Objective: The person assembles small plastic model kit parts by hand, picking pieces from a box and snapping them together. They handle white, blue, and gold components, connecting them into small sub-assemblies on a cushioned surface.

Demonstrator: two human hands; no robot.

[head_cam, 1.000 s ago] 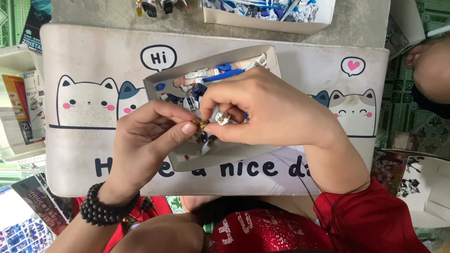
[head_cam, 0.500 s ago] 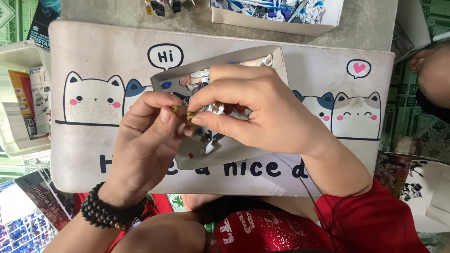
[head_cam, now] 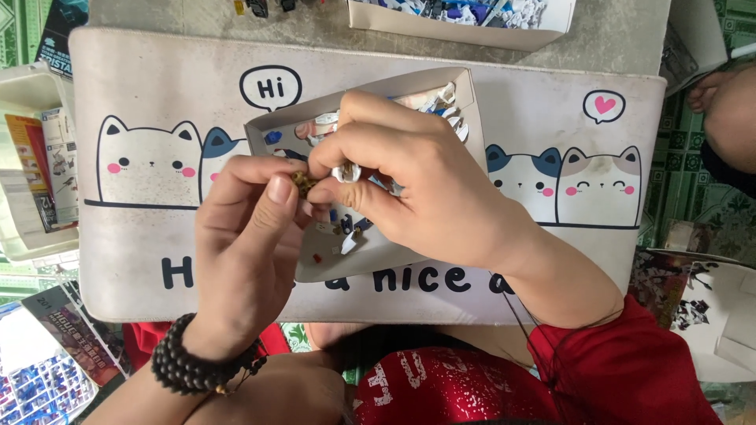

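Observation:
My left hand (head_cam: 248, 236) and my right hand (head_cam: 409, 185) meet above a shallow grey cardboard tray (head_cam: 378, 256) that holds several small blue, white and red plastic model parts. Between left thumb and forefinger I pinch a tiny gold-brown part (head_cam: 302, 184). My right fingers grip a small white and grey model piece (head_cam: 346, 171), pressed against the gold part. A black bead bracelet (head_cam: 193, 366) circles my left wrist. My right arm ends in a red sleeve (head_cam: 630, 362).
The tray lies on a pale desk mat (head_cam: 142, 252) printed with cartoon cats. A white box (head_cam: 465, 24) of model parts stands at the far edge. Booklets and a plastic case (head_cam: 35, 157) lie at the left. Another person's hand (head_cam: 728, 102) shows at the right edge.
Both hands stay joined over the tray, with the fingers shifted slightly around the small parts. The view has moved a little.

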